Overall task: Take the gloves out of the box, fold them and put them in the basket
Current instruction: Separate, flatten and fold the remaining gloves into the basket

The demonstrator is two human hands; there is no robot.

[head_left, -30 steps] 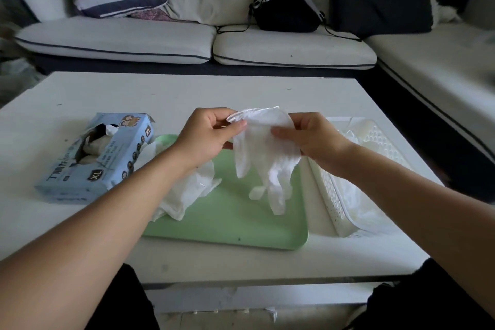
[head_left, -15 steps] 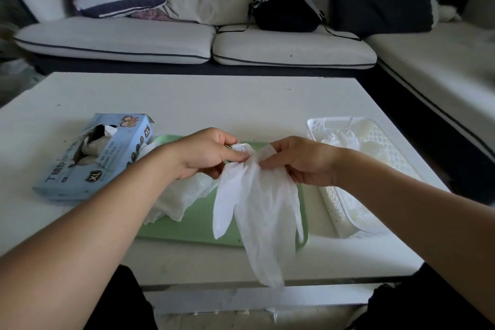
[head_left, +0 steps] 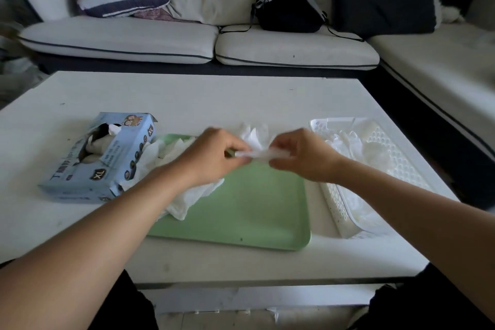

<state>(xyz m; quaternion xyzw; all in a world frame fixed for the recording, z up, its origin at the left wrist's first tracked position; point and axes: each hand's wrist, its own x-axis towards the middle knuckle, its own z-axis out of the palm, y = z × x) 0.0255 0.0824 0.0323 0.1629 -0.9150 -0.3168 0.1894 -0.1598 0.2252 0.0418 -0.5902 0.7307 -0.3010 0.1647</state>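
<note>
Over the far edge of the green tray (head_left: pixel 241 206), the left hand (head_left: pixel 211 155) and right hand (head_left: pixel 300 155) both pinch one white glove (head_left: pixel 254 142) stretched between them (motion-blurred, fold state unclear). Loose gloves (head_left: pixel 187 195) lie on the tray's left side, partly under the left forearm. Blue glove box (head_left: pixel 99 155) sits left on the white table (head_left: pixel 187 99), torn open on top. White basket (head_left: pixel 375 163) to the right holds more gloves.
</note>
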